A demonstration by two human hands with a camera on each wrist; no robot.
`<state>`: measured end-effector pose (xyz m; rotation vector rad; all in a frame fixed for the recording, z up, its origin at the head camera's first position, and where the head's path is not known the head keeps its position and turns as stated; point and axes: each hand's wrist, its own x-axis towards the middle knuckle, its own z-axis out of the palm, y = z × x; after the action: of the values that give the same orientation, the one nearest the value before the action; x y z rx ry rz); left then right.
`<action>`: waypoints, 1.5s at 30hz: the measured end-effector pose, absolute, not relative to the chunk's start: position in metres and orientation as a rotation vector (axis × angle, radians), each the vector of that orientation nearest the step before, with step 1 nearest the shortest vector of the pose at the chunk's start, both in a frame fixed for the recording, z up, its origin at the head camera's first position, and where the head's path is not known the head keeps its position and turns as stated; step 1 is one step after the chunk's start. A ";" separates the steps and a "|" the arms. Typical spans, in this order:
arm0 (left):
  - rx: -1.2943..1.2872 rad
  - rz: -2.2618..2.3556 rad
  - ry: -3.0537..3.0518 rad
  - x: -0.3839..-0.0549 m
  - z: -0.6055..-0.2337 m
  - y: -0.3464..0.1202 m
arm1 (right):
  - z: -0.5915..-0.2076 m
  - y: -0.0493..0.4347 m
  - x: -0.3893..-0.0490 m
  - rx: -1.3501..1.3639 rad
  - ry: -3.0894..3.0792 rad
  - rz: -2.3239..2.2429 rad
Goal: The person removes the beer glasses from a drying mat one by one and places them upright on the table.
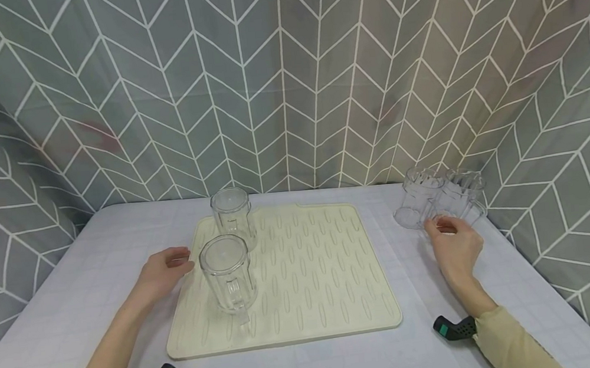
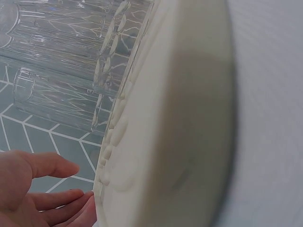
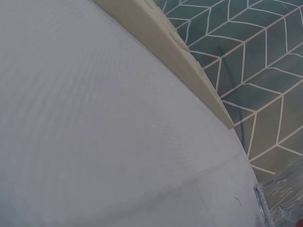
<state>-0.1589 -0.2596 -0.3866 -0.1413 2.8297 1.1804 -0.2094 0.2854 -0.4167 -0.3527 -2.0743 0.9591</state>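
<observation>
Right hand [image 1: 455, 245] at clustered glass mugs [image 1: 445, 196]; its grip cannot be told.
Sideways pulling could knock them together; left hand [image 1: 162, 274]: grip relaxed, empty.

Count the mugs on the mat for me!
2: the front mug stands on the left of the mat, the back mug just behind it. I see none hidden there.

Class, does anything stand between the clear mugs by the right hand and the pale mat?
Nothing visible does: only white cloth separates those mugs from the right edge of the mat. The two mugs already there stand toward its left side.
</observation>
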 end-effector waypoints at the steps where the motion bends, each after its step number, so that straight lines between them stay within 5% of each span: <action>1: -0.145 1.179 2.828 -0.159 -0.387 -0.260 | -0.416 0.285 -0.209 -0.351 -2.035 0.967; 15: -0.128 1.176 2.842 -0.160 -0.388 -0.262 | -0.394 0.267 -0.201 -0.126 -1.628 1.093; 45: -0.141 1.205 2.813 -0.159 -0.387 -0.262 | -0.364 0.176 -0.149 0.545 -2.123 1.777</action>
<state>-0.1588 -0.2619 -0.3869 -0.1411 2.8127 1.2050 -0.1493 0.1755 -0.3638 0.5451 -2.1229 1.7767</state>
